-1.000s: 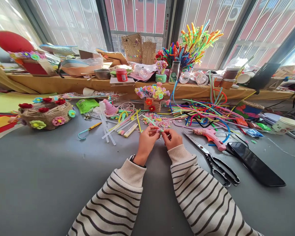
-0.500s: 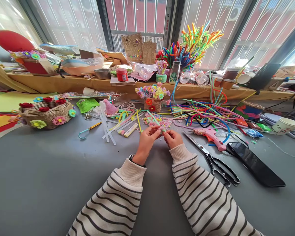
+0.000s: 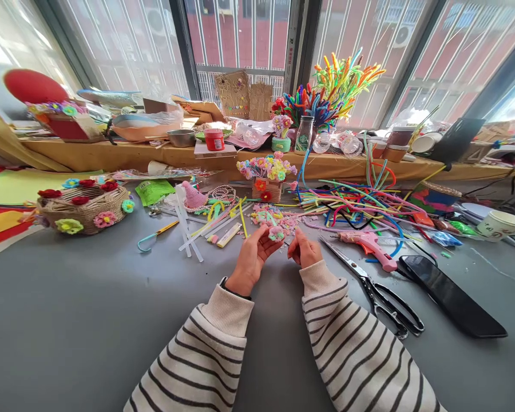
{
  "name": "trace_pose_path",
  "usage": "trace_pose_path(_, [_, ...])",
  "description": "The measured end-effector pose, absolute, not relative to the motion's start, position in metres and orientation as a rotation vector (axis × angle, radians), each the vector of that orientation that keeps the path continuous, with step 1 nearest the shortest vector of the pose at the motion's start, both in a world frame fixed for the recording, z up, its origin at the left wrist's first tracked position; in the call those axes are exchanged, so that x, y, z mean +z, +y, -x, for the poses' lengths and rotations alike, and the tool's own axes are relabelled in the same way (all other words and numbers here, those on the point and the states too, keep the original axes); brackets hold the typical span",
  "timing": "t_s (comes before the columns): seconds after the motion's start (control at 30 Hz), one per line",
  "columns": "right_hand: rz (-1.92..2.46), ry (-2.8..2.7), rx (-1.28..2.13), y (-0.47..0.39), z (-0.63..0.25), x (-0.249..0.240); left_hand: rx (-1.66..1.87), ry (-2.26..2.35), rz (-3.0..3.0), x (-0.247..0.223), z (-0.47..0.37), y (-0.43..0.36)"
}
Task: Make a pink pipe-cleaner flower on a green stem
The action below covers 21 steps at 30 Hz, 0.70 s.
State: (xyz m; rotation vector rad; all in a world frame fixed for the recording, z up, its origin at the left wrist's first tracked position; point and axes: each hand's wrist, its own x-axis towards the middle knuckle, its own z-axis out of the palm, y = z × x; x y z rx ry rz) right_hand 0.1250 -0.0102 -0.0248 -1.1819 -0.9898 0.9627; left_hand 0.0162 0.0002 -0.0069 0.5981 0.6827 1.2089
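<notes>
Left hand [image 3: 254, 254], palm turned partly up, holds a fuzzy pink-and-green flower [image 3: 277, 233] at its fingertips, above the table and just in front of the heap of pastel scraps. Right hand [image 3: 305, 250] is curled beside it, clear of the flower, thumb and forefinger close together; whether anything is pinched there I cannot tell. Beneath both spreads the grey table [image 3: 90, 320], with a cloth-covered ledge [image 3: 133, 154] running along its back. Coloured pipe cleaners [image 3: 343, 201] lie in a tangle beyond the right hand, and a woven basket [image 3: 86, 223] trimmed with crocheted-looking flowers sits far to the left. Near the right sleeve, scissors [image 3: 360, 272] lie with their blades pointing toward the right hand, between it and a long black slab [image 3: 450, 294]. Behind them rests a pink glue gun [image 3: 364, 240]. Translucent sticks [image 3: 182, 223] cross one another left of the hands. Smallest are the pastel scraps [image 3: 289, 220], mostly pink, strewn just past the fingertips
</notes>
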Motion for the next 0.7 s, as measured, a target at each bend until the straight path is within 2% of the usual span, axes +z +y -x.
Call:
trace_pose_path(0.27, [1.337,-1.062,0.872,-0.0081,-0.1225,-0.0316,1.276,0.708,-0.592,-0.0056,-0.0150,0.0021])
trace_pose_path(0.7, [1.364,-1.077,0.909,-0.0080,-0.1203,-0.0310,1.290,0.667,-0.499,-0.0051,-0.0119,0.0050])
